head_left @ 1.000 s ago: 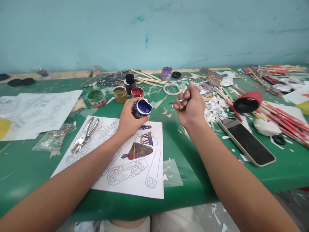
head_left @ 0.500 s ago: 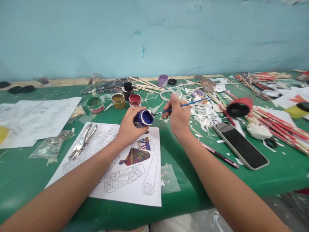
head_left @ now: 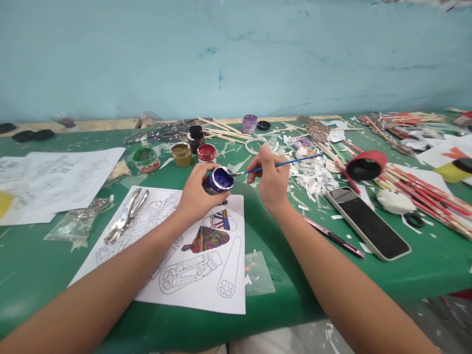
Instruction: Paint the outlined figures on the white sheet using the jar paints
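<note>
My left hand [head_left: 199, 191] is wrapped around a small jar of blue paint [head_left: 221, 180], its mouth tipped toward me. In my right hand [head_left: 271, 177] is a thin blue paintbrush [head_left: 285, 162], pinched near its bristle end. The brush tip sits at the jar's right rim. Beneath the left hand lies a white sheet of line drawings [head_left: 206, 295], partly coloured in red, brown and blue. Metal pliers [head_left: 127, 216] rest on its left side. Behind the jar stand open pots of red paint [head_left: 206, 153], mustard paint [head_left: 181, 155] and green paint [head_left: 146, 160].
To the right lie a phone [head_left: 368, 223], a pink cutter knife [head_left: 334, 237], white paper scraps [head_left: 313, 179] and red-striped sticks [head_left: 424, 189]. More drawing sheets [head_left: 62, 182] and a plastic bag [head_left: 79, 223] are at left. A purple pot [head_left: 250, 124] stands near the wall.
The blue paint jar has tilted a little more upright. The paintbrush has lowered slightly at its rear end, with its tip still at the rim.
</note>
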A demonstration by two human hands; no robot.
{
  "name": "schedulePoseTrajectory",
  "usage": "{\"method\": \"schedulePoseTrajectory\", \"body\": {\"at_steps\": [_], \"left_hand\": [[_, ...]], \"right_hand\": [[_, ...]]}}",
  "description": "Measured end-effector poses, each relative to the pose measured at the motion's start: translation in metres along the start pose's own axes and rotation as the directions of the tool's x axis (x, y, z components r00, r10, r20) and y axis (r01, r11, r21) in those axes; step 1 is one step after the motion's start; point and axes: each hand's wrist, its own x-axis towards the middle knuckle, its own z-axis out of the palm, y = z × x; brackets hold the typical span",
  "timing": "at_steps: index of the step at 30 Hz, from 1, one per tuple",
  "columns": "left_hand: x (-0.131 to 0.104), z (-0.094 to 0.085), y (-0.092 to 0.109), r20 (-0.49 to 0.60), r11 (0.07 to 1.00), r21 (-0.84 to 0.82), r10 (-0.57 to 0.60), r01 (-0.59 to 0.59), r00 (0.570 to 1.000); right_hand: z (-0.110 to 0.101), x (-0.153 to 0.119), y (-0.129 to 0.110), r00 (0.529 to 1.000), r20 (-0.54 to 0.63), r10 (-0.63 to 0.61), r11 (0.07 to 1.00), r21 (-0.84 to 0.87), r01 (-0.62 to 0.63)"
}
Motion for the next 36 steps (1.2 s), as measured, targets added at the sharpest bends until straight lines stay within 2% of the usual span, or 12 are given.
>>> {"method": "schedulePoseTrajectory", "body": {"at_steps": [3,6,10,12,15,17,18,22,25,32,36], "left_hand": [[-0.001,-0.003,0.003,-0.030,0.996,-0.013,-0.089,0.089,0.996],[0.000,-0.006,0.005,-0.068,0.990,0.011,-0.137,0.138,0.988],[0.004,-0.004,0.003,-0.007,0.968,0.066,-0.241,0.241,0.970],[0.007,-0.004,0.002,0.004,0.960,0.069,-0.272,0.272,0.962],[0.010,-0.005,0.001,-0.104,0.959,0.064,-0.268,0.275,0.958],[0.009,-0.008,0.003,-0.140,0.947,0.126,-0.279,0.296,0.950],[0.007,-0.009,0.005,-0.120,0.937,0.174,-0.287,0.305,0.950],[-0.004,-0.011,0.014,0.060,0.915,0.310,-0.291,0.259,0.955],[-0.004,-0.007,0.023,0.132,0.906,0.367,-0.277,0.213,0.952],[0.028,0.018,0.034,0.243,0.905,0.420,-0.182,0.066,0.953],[0.041,0.024,0.036,0.232,0.911,0.409,-0.165,0.057,0.959]], "right_hand": [[-0.004,0.005,0.000,0.998,-0.061,0.021,0.996,0.090,-0.015],[-0.010,0.014,0.001,0.981,-0.170,0.096,0.982,0.178,-0.065],[-0.016,0.025,0.003,0.934,-0.269,0.236,0.942,0.299,-0.152],[-0.018,0.029,0.004,0.916,-0.277,0.292,0.921,0.341,-0.190],[-0.019,0.032,0.004,0.894,-0.264,0.361,0.878,0.420,-0.230],[-0.019,0.033,0.004,0.877,-0.261,0.403,0.851,0.460,-0.254],[-0.019,0.033,0.004,0.869,-0.261,0.420,0.842,0.470,-0.265],[-0.020,0.034,0.005,0.859,-0.247,0.449,0.822,0.490,-0.289],[-0.021,0.036,0.005,0.850,-0.253,0.463,0.809,0.513,-0.288],[-0.024,0.039,0.003,0.831,-0.305,0.465,0.806,0.534,-0.255],[-0.028,0.041,0.003,0.816,-0.360,0.452,0.817,0.535,-0.216]]}}
